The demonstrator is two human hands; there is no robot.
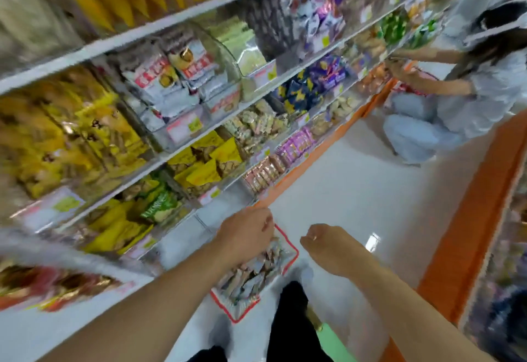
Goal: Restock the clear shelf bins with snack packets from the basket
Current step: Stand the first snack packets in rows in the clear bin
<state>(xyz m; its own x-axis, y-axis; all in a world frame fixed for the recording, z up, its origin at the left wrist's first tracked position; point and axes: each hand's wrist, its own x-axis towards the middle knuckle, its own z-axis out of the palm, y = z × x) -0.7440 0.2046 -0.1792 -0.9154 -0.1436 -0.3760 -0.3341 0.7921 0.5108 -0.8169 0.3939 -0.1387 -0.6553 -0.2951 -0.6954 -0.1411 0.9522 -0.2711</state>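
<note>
A red-rimmed basket stands on the white floor below me, filled with several pale snack packets. My left hand hangs over the basket's far left corner, fingers curled downward toward the packets; the blur hides whether it holds one. My right hand hovers to the right of the basket, fingers loosely curled, nothing visible in it. Clear shelf bins with white-and-red packets, yellow packets and green packets fill the shelves on the left. A nearly bare clear bin sits on the low shelf just left of my left hand.
Another person crouches at the far right end of the aisle, reaching into the shelves. An orange shelf base runs along the right side. White floor lies between the two shelf rows. My dark trouser leg is beside the basket.
</note>
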